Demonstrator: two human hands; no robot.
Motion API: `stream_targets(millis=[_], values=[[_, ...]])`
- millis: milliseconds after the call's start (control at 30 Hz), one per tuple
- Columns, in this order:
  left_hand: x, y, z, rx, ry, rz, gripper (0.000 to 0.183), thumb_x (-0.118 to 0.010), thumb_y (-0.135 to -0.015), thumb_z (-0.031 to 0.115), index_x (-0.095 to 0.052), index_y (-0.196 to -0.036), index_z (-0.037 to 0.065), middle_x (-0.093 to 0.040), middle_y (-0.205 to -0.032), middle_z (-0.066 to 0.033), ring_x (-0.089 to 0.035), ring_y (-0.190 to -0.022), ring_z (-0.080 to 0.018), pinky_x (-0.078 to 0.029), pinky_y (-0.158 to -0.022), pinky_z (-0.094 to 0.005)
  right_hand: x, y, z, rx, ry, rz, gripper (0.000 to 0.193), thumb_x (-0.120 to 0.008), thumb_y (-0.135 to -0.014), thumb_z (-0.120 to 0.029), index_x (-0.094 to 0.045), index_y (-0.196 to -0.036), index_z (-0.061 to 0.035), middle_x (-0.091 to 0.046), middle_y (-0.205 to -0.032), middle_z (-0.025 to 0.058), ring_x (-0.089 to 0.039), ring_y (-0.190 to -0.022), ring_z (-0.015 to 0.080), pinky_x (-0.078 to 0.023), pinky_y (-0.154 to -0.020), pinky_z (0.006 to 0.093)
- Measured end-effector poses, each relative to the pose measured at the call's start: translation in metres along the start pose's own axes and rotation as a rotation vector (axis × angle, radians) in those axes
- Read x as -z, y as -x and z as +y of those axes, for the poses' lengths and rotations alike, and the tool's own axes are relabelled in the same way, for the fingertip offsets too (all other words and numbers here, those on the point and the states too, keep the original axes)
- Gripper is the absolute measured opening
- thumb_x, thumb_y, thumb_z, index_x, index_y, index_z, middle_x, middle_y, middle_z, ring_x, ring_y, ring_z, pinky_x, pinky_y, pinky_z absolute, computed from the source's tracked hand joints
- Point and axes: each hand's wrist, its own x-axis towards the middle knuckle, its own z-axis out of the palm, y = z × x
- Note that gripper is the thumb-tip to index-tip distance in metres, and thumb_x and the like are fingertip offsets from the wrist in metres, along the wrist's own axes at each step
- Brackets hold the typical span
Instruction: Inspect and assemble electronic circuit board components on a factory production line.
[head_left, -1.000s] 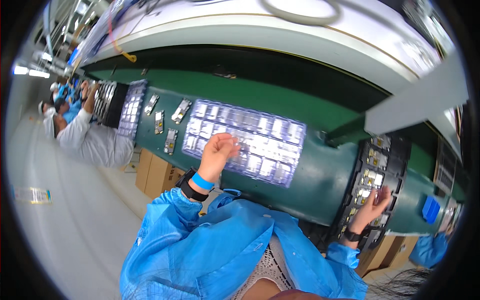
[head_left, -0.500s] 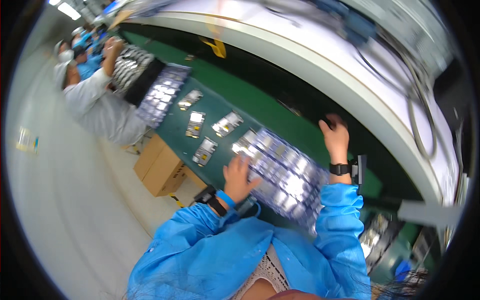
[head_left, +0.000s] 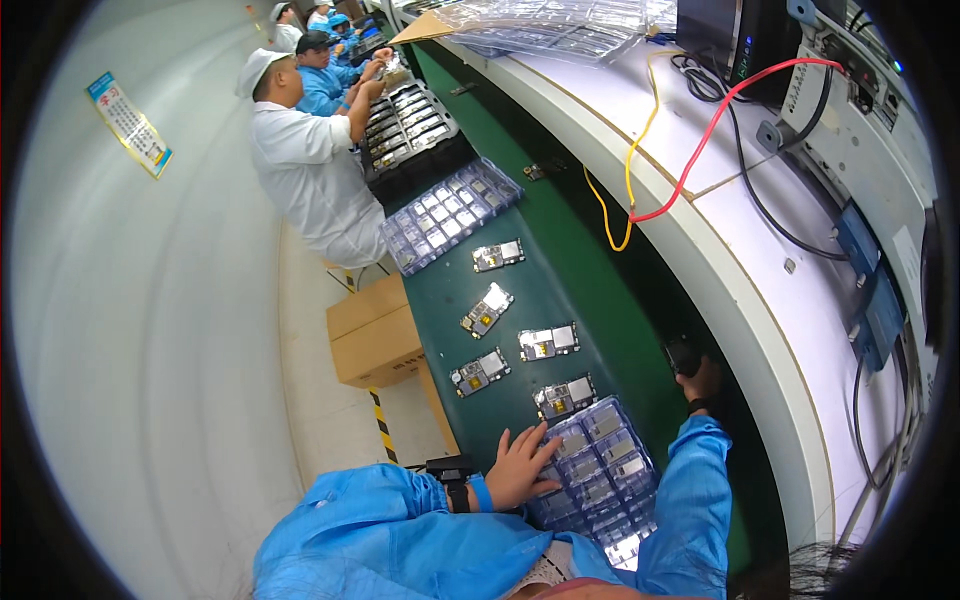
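Note:
My left hand [head_left: 518, 468] rests with fingers spread on the left edge of a clear purplish plastic tray [head_left: 622, 440]. Flat metal pieces sit in the tray's pockets. Under the shelf to the right, my right hand [head_left: 702, 380] is closed around a small black object [head_left: 682, 354], its kind hard to make out in the shade. Just beyond the tray lies a circuit board [head_left: 565, 397] with a silver shield. Several more boards are spread over the green mat, among them one board [head_left: 549, 342] a little farther off and another board [head_left: 480, 372] at the left.
A second plastic tray [head_left: 440, 215] lies farther along the bench, before a black rack [head_left: 410, 130] of parts. Co-workers in white and blue sit there. A white raised shelf [head_left: 740, 270] with red and yellow cables [head_left: 690, 165] borders the right. A cardboard box [head_left: 375, 330] stands left of the bench.
My view has swung toward the right, so the bench appears turned. My right hand, empty-looking and blurred before, now holds the black object. My left hand stays at the tray.

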Motion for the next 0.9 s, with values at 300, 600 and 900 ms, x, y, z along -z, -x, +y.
stream_targets(millis=[300,600,900], values=[[0.004,0.013,0.012,-0.011,0.005,0.012,0.071,-0.064,-0.073,0.039,-0.030,-0.131,0.017,-0.022,-0.136,-0.0177,-0.026,-0.124,-0.0365,-0.017,-0.097,-0.0593,0.008,0.011,0.041,0.031,0.058,-0.171,0.028,-0.075,-0.059,-0.023,-0.064,-0.073,-0.0011,-0.063,-0.080,0.0184,-0.061,-0.075,0.0314,-0.048,-0.065,0.0405],[0.042,0.003,0.045,-0.225,0.766,-0.196,0.062,-0.057,-0.084,0.024,-0.025,-0.130,-0.002,-0.035,-0.131,-0.0155,-0.036,-0.120,-0.0243,-0.029,-0.100,-0.0348,0.228,0.187,-0.073,-0.313,-1.162,-0.429,0.016,-0.063,-0.077,-0.010,-0.056,-0.089,-0.0010,-0.056,-0.066,0.0027,-0.054,-0.051,0.0083,-0.044,-0.042,0.0219],[0.060,0.003,0.111,-0.091,1.825,-0.433,0.026,-0.042,-0.091,0.012,-0.039,-0.115,0.002,-0.052,-0.108,-0.0086,-0.052,-0.097,-0.0154,-0.042,-0.085,-0.0298,0.240,0.289,-0.102,-0.375,-1.452,-0.175,0.022,-0.056,-0.085,-0.017,-0.052,-0.100,-0.0008,-0.058,-0.077,0.0046,-0.055,-0.059,0.0094,-0.050,-0.053,0.0232]])
